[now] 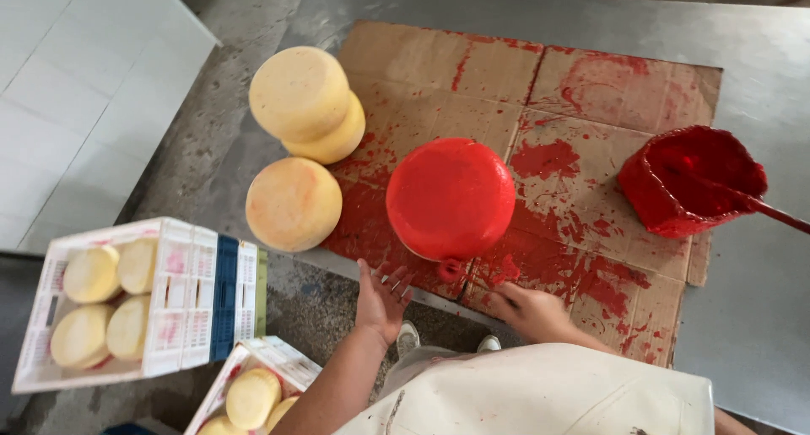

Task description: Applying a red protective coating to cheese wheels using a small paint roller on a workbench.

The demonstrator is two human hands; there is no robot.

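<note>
The red-coated cheese wheel (450,197) sits near the middle of the paint-spattered cardboard sheet (591,89) that covers the steel desk (759,55). At its 6 o'clock both hands hover close to the desk's near edge. The left hand (381,298) is spread wide, palm facing the wheel, fingers smeared red, holding nothing and not quite touching the wheel. The right hand (530,310) rests on the cardboard at the wheel's 5 o'clock, fingers curled loosely; whether it grips anything cannot be told. At the wheel's 3 o'clock stands a red paint bucket (688,182) with a handle (780,216) sticking out of it. At 10 o'clock two uncoated yellow wheels (308,104) are stacked, and a third (294,203) lies at 9 o'clock. Beyond the desk at 8 o'clock, white crates (181,296) hold more yellow wheels.
</note>
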